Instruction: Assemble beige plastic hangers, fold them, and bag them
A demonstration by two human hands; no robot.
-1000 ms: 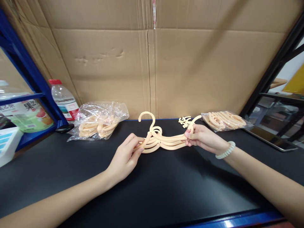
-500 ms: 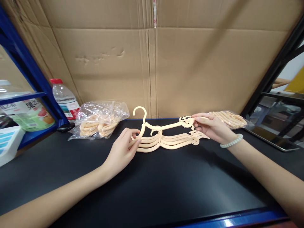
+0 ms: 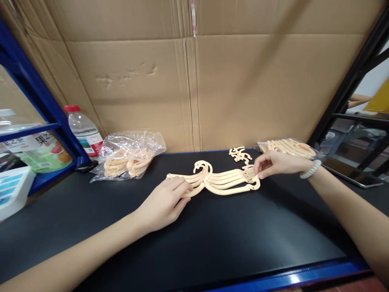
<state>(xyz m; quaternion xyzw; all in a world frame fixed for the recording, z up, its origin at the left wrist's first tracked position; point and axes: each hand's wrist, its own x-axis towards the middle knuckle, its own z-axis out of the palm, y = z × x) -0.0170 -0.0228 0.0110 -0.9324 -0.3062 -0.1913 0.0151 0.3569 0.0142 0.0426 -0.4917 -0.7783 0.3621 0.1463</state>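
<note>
A cream plastic clothes hanger (image 3: 229, 191) lies at the front of a row of several like hangers (image 3: 227, 176) on the black table, its hook bunched with theirs. My left hand (image 3: 167, 200) is closed round its left arm, with the far fingertips partly out of sight. At its right end, my right hand (image 3: 269, 164) pinches the hanger near the rounded tip, close to the overlapping ends of the others. Just behind these ends sits a small heap of cream branching pieces (image 3: 239, 155).
Clear bags of cream hangers lie at back left (image 3: 130, 156) and back right (image 3: 288, 148). A red-capped bottle (image 3: 85, 129) stands by the blue shelf frame (image 3: 33, 81). A phone-like dark slab (image 3: 349, 172) rests at right. Cardboard (image 3: 136, 89) walls the back.
Both hands have come down with the raised hanger, which now lies at the front of the row, its hook among the others. The small heap behind has come into full view.
</note>
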